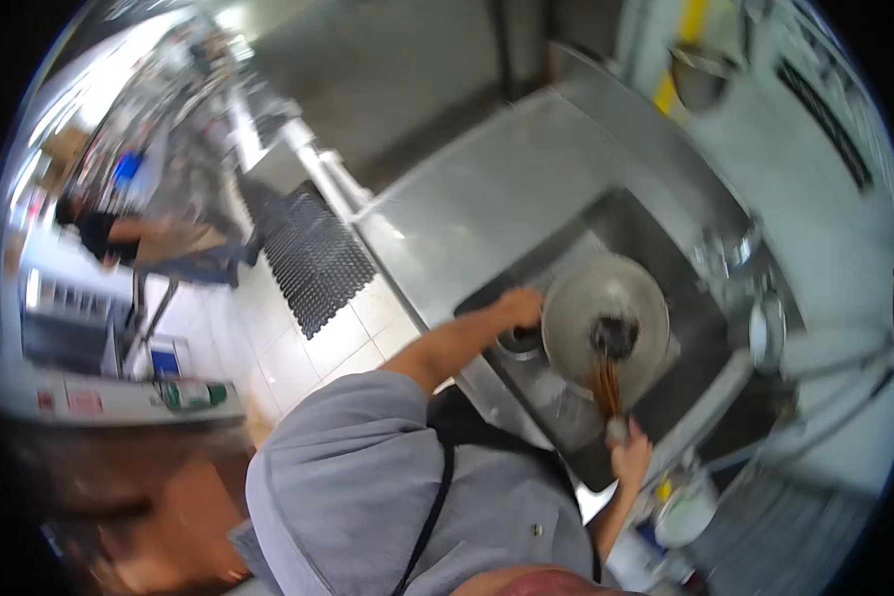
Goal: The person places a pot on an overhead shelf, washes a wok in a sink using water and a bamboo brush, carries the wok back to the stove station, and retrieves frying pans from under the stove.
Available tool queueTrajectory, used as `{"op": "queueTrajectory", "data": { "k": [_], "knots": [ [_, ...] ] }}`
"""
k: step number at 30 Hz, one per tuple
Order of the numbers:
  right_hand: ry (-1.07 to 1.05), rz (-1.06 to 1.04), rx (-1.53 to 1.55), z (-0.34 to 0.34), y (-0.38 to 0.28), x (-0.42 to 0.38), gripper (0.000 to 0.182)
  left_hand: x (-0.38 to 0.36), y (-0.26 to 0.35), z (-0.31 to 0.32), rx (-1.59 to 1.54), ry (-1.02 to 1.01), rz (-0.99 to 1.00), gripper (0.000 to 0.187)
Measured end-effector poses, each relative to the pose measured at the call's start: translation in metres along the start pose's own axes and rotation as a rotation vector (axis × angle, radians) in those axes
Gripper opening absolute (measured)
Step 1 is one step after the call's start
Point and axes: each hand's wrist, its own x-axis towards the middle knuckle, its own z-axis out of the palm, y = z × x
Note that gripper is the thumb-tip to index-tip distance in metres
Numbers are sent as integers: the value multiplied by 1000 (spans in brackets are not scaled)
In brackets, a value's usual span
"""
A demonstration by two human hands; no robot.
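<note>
Over a dark sink basin [685,308] sits a round metal wok [576,288], tilted slightly toward me. My left hand [521,307] is closed at the wok's left rim, where its handle would be. In my right hand [630,452] is the grip end of a brown bundled-stick brush [607,383], whose tips reach into the wok. The brush points at a dark patch [614,336] on the wok's bottom. Below my left hand a small round metal container [520,343] is partly hidden.
A steel counter [487,194] borders the sink. A faucet [740,248] stands right of it, and a white tub [685,517] lies lower right. A black mat [313,258] covers floor tiles. Another person [109,233] is far left.
</note>
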Motion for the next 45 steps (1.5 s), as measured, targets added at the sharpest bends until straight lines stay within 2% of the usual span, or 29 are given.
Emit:
{"op": "queueTrajectory", "data": {
  "k": [1,3,4,5,6,8,11,15,16,18,20,22,23,24,25,26,28,29,30,31,33,34,35,36,37,38,41,43,45],
  "knots": [
    [5,85,0,-5,-22,-6,60,8,1,-6,81,-30,60,28],
    [65,-10,-25,6,-13,-13,50,22,9,-15,180,54,236,24],
    [49,9,-52,8,-11,-14,52,42,6,-5,40,153,234,20],
    [82,41,-60,11,-9,-22,53,62,14,-9,19,155,290,17],
    [-21,126,-69,-2,-24,-26,53,60,37,-24,-106,119,284,16],
    [-41,223,-58,1,-22,-31,53,90,60,-28,-231,213,448,18],
    [-85,278,30,3,-18,-35,53,127,107,-36,-364,201,501,17],
    [-62,278,107,9,-9,-50,54,132,189,-55,-1037,-76,312,15],
    [-43,259,103,11,-5,-50,54,131,207,-60,-1039,-73,310,15],
    [-29,237,99,11,-4,-53,54,129,237,-64,-1322,-125,224,16],
    [-10,219,86,5,-8,-53,54,126,253,-63,-1528,-111,320,13],
    [39,153,137,12,0,-50,54,186,247,-28,-1553,-186,403,12],
    [75,117,130,15,-1,-47,54,148,250,-48,-1457,-68,315,7],
    [120,76,148,17,-1,-45,54,131,254,-56,-1184,168,186,12],
    [69,134,108,6,-13,-39,54,150,244,-32,-1375,347,423,26],
    [-4,228,100,-11,-31,-33,52,130,227,-41,-973,345,256,47],
    [93,159,46,-22,-43,-19,44,107,186,-41,-574,204,91,75],
    [109,150,27,-27,-47,-9,39,91,158,-38,-427,140,164,81],
    [174,96,-3,-32,-55,0,35,91,126,-9,-289,270,197,83],
    [214,60,-31,-36,-62,11,34,67,104,-18,-220,72,188,77],
    [310,28,-111,-43,-80,30,32,47,55,-3,37,-150,246,59],
    [357,22,-156,-43,-89,43,31,52,18,29,23,-207,270,54],
    [413,-71,-180,-36,-92,58,29,20,6,26,-217,-89,422,50],
    [401,-71,-217,-28,-98,73,30,17,-11,30,-10,-217,246,53],
    [295,-46,-292,-20,-102,87,30,53,-44,88,138,-275,231,57],
    [182,-14,-365,-9,-100,103,30,54,-45,97,98,-385,188,59],
    [30,-179,-506,55,-55,148,34,36,-40,116,-40,-270,107,51],
    [-8,-186,-570,70,-55,149,36,22,-26,103,-115,-234,83,46],
    [6,-140,-577,78,-64,149,40,2,-17,88,-5,-262,155,39]
  ]
}}
